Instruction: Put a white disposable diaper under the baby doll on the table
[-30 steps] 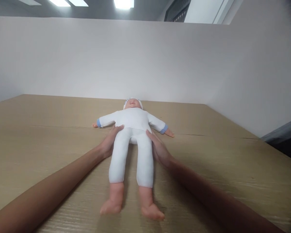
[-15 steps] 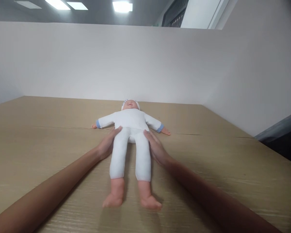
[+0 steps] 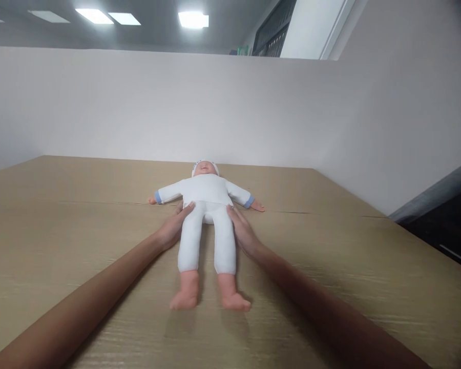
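Observation:
A baby doll (image 3: pixel 206 218) in a white suit with blue cuffs and a white cap lies on its back on the wooden table (image 3: pixel 61 230), head away from me, arms spread, bare feet toward me. My left hand (image 3: pixel 173 228) clasps the doll's hip on its left side, thumb on top of the white cloth. On the other side my right hand (image 3: pixel 243 231) grips the hip and upper leg the same way. Both forearms stretch out from the near edge.
White partition walls (image 3: pixel 176 107) close off the table at the back and right. A dark surface (image 3: pixel 441 220) lies beyond the table's right edge. Ceiling lights shine above the wall.
The doll, with both hands on its hips, now sits farther from me on the table, its feet farther from the near edge. The view has tilted up slightly.

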`<state>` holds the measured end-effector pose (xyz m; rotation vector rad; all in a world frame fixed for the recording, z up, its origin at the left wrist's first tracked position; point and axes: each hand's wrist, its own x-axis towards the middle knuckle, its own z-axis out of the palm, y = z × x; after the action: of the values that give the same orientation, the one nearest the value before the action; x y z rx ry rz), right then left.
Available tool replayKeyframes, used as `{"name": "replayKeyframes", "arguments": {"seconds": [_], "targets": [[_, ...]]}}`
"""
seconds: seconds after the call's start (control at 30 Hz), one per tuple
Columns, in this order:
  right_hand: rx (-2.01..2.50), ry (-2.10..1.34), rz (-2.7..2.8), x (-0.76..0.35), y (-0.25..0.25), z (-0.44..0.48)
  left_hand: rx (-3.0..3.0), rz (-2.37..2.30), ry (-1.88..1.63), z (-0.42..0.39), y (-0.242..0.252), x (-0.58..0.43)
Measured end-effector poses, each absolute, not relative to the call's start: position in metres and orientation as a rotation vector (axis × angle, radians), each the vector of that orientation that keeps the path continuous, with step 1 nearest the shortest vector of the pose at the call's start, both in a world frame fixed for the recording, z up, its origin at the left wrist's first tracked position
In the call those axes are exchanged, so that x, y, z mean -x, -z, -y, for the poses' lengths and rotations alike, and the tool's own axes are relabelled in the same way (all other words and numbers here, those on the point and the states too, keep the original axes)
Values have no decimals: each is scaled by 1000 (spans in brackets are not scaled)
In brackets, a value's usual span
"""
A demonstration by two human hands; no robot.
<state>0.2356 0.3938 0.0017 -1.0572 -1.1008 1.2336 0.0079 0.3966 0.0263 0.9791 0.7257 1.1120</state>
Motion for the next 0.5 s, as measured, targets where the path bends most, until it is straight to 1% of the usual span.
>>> {"name": "replayKeyframes", "arguments": {"seconds": [0.2,0.37,0.5], "targets": [[1158,-993,1246,-238,-2,-371,-999,-820,-1171,-382,-23,-7],[1167,-954,1314,-245,-1,-345,-1025,-919,-1209,-359,-21,-2],[1204,-930,1350,-250,-6,-311,-1076,-1031,-1216,-319,-35,7]]}}
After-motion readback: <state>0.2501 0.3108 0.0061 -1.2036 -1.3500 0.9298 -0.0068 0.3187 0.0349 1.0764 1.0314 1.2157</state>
